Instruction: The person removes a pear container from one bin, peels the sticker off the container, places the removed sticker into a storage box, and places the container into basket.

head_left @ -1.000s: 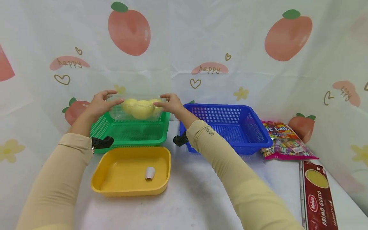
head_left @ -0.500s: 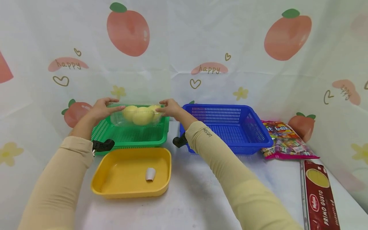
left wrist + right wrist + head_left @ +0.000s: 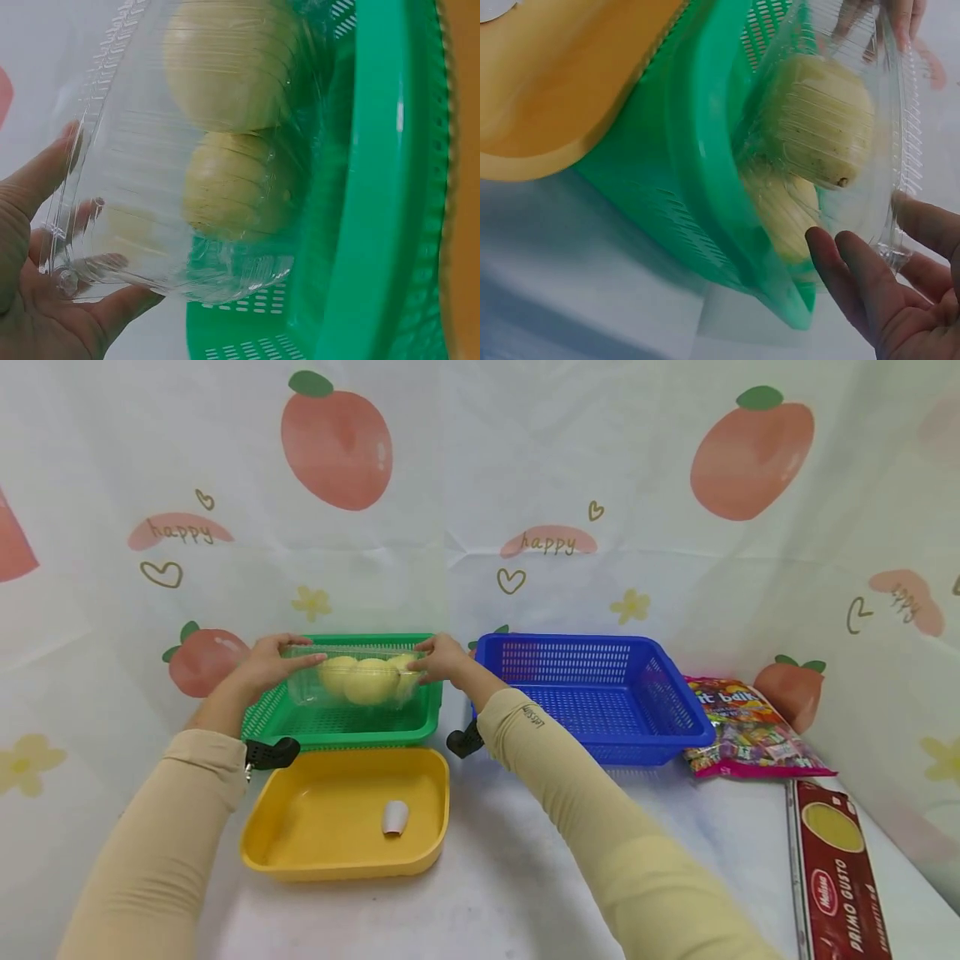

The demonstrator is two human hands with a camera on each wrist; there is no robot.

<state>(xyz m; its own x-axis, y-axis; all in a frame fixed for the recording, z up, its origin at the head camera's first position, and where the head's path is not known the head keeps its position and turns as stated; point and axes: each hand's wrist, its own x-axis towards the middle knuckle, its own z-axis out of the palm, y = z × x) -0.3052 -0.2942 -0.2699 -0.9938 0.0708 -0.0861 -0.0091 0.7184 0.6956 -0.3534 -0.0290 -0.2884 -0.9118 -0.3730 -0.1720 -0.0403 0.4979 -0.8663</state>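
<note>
A clear plastic box [image 3: 311,687] of round pale yellow fruits [image 3: 371,682] is held level over the green basket [image 3: 345,739], partly within its opening. My left hand [image 3: 272,662] grips the box's left end, thumb toward me. At the opposite end my right hand [image 3: 444,662] grips it, fingers and thumb around the upper edge. The left wrist view has the left hand [image 3: 52,285] curled about the box's corner. In the right wrist view, the right hand [image 3: 900,292] pinches the other end. Whether the box touches the basket's floor I cannot tell.
A yellow tray [image 3: 322,810] with a small white paper piece [image 3: 395,818] inside stands before the green basket. Right of it are a blue basket [image 3: 592,747], a candy bag [image 3: 750,731] and a red spaghetti pack [image 3: 840,877]. A printed cloth hangs behind.
Both hands have lowered the clear box of fruits from above the green basket's back rim down toward its inside. Their hold on its two ends stays the same.
</note>
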